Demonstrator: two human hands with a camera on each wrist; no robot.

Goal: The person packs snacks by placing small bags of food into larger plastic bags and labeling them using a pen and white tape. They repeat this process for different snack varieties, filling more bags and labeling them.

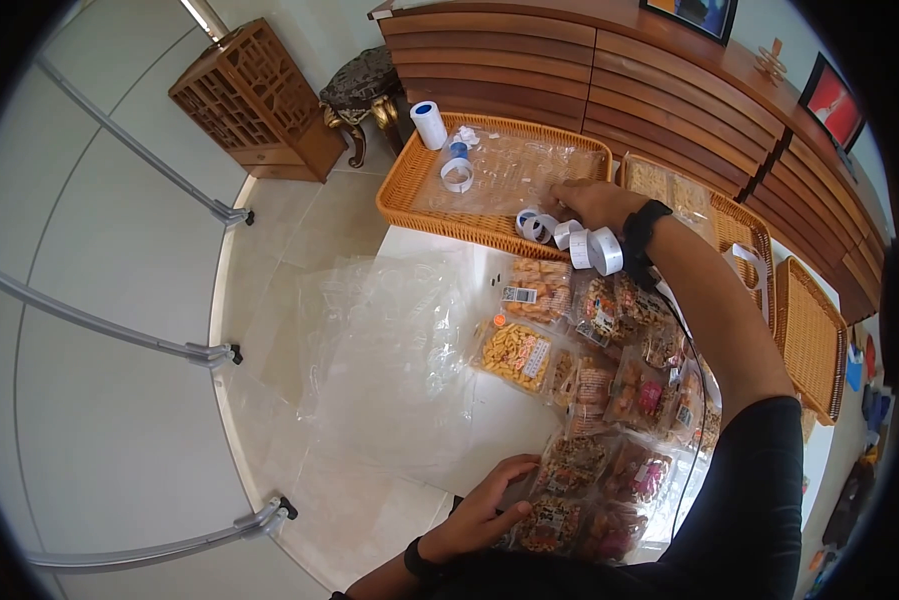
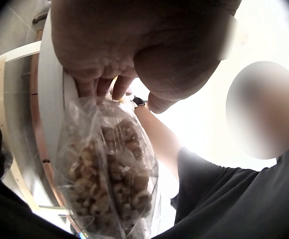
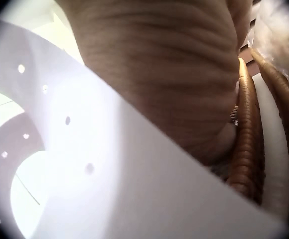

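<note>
In the head view the right hand is over the right end of a wicker basket, its fingertips down at clear plastic packaging; what they touch is unclear. White label rolls lie on the basket's front rim, below that wrist. A roll's white side fills much of the right wrist view, in front of the right hand. The left hand rests with fingers extended against clear snack bags. In the left wrist view the left hand touches the top of one bag.
Packed snack bags cover the white table's right part. Clear empty sheets spread at its left. More baskets stand at the right. Behind is a wooden cabinet. A thin black cable hangs by the right arm.
</note>
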